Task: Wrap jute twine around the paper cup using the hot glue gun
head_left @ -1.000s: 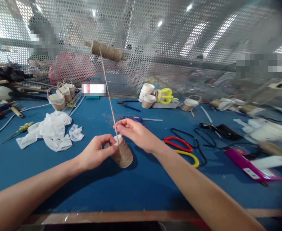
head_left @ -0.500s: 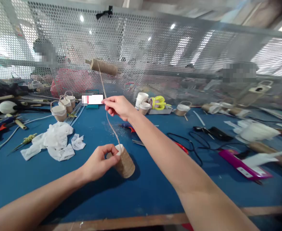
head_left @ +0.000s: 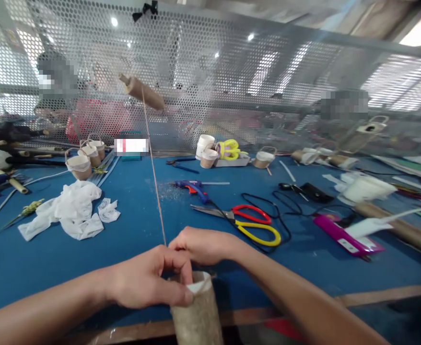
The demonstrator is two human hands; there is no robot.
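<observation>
- Left hand fingers pinch the white rim of the twine-wrapped cup, bottom centre.
- Right hand fingers closed on the twine, which rises to the spool, upper left.
- White-and-red label: blurred, unreadable.

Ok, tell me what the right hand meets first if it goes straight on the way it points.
The right hand points left; the twine at its fingertips comes first, then probably the left hand pinching the cup rim, though depth is unclear.

Two long, slim bare forearms, with a bare left grip and right grip.
</observation>
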